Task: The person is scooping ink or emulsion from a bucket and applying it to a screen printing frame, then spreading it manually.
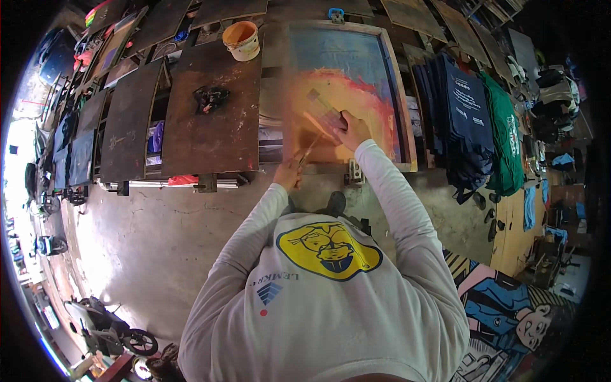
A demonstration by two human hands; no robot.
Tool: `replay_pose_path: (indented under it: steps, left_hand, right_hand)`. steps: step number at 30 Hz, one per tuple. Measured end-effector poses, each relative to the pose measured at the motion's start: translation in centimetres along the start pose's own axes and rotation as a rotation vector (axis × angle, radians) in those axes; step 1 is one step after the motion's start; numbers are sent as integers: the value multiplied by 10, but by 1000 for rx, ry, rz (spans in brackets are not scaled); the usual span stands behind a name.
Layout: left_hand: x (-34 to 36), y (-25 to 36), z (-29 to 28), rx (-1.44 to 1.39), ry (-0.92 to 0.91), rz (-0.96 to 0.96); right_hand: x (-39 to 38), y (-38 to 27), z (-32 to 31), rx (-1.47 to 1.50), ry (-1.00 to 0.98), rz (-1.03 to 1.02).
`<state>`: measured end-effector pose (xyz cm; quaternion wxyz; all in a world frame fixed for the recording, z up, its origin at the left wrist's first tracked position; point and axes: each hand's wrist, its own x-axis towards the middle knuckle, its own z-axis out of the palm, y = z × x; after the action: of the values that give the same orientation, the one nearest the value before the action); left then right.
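Left hand (289, 175) clenched round thin tool (309, 150), near framed screen's (347, 48) closest edge. Right hand (354, 131) grasping flat tool (326, 109), blurred, over screen's orange area. Right of screen: 2 shirt colours, navy shirts (470, 121), green shirts (501, 134). Left: black bundle (210, 99) on bench board (210, 143); farther, 1 stained bucket (244, 48).

Dark, scuffed wood with a matt finish seems to make up the counter (210, 143). The frame (402, 121) looks like bare, worn wood around a streakily coated screen (331, 48). A dull metal clamp (354, 172) sits at the near edge. Toward the far edge, the bucket (243, 48) looks plastic, crusted outside. The folded shirts (464, 121) are matt cloth.
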<state>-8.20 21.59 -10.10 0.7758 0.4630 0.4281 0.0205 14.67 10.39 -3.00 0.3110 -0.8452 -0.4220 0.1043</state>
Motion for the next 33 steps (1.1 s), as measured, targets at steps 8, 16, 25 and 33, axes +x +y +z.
replay_pose_path:
  steps: [8,16,25,33]
  left_hand:
    - [1,-9,2,103,18,69]
    - [10,-18,-1,34,1,62]
    - [4,-12,0,55,13,65]
    - [3,-10,1,82,61,61]
  right_hand:
    - [-4,-9,5,3,-58,-40]
    - [7,3,-7,-99,22,84]
    - [11,0,9,-26,-47,11]
    - [32,6,-1,-90,4,56]
